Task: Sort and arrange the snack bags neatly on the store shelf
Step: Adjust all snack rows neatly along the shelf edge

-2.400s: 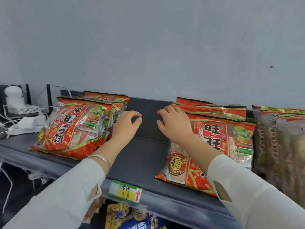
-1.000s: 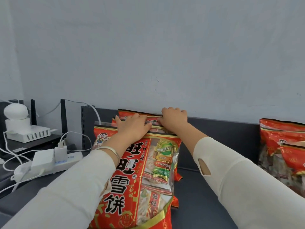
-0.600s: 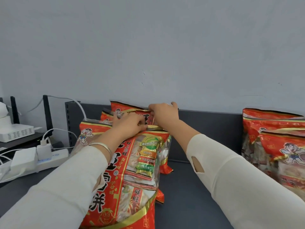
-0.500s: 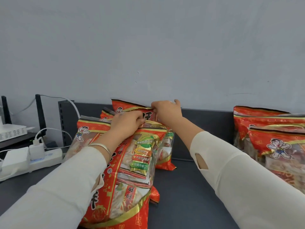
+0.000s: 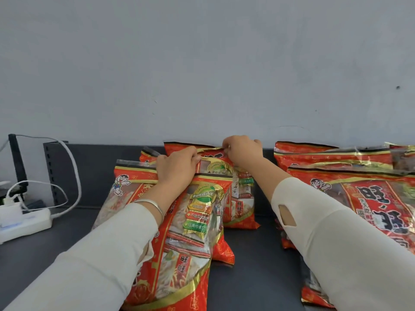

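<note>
Snack bags (image 5: 202, 221) stand in a loose row at the left middle of the shelf (image 5: 258, 277), leaning back toward the grey wall (image 5: 202, 63), one behind another and not quite square. The front bag (image 5: 193, 243) is the nearest and slumps forward. The rear bag (image 5: 179, 147) pokes up highest at the far edge.

The left hand (image 5: 177, 169) lies over the top of the front bag with its fingers curled round the sealed edge. The right hand (image 5: 242, 153) is bunched up and pinches the top seal of the rear bag, with its knuckles close to the wall.

From where I stand these look light and puffy. They are glossy film full of air and small wrapped crackers, so they would crackle, slide on each other and sag if taken by the middle. The contents probably break if squeezed. The flat crimped strip along the top is the stiffest part and the sensible place to hold, as both hands do; a palm against the bottom fold would steady a bag that wants to tip.

To the right, a second pile (image 5: 359, 198) of the same red bags lies tilted and overlapping, partly behind the right sleeve (image 5: 336, 254). A thin bracelet (image 5: 150, 205) sits on the left wrist. At the far left a white power strip (image 5: 24, 223) rests on the shelf, and a white cable (image 5: 75, 171) loops up from it.
</note>
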`<state>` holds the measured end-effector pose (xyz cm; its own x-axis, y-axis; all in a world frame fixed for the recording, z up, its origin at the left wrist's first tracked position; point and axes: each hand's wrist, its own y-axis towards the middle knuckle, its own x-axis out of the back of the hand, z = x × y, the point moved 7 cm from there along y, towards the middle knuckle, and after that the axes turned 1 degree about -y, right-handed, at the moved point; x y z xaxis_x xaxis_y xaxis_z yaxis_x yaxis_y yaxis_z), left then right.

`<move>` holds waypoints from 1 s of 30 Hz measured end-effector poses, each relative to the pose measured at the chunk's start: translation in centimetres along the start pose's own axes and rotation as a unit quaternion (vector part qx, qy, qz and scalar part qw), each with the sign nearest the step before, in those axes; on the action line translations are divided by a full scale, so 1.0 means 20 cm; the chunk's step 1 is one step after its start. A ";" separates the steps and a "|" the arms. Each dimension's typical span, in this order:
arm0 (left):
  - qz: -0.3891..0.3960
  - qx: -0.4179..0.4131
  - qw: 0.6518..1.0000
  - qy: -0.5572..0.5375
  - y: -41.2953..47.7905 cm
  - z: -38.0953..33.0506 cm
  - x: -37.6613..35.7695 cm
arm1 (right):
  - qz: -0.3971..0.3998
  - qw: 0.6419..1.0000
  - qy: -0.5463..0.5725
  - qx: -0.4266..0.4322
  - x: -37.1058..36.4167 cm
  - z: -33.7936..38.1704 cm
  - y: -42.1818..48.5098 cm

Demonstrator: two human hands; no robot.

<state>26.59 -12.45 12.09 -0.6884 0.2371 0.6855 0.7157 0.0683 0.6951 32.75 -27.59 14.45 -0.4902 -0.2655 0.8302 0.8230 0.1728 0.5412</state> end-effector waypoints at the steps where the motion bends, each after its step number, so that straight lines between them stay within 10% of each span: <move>1: -0.003 0.001 1.000 0.000 0.00 -0.01 0.00 | 0.007 1.000 -0.004 -0.008 0.01 -0.02 0.00; 13: 0.029 -0.010 0.999 -0.016 -0.01 -0.06 -0.08 | -0.069 0.992 0.031 -0.101 0.03 -0.11 0.08; 30: -0.029 -0.003 1.000 -0.003 -0.01 -0.07 -0.05 | -0.111 0.976 0.034 0.182 0.02 0.17 -0.02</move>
<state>26.96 -14.10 11.50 -0.7278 0.2386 0.6430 0.6742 0.0772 0.7345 31.24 -24.50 15.07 -0.6147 -0.3952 0.6826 0.5361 0.4255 0.7291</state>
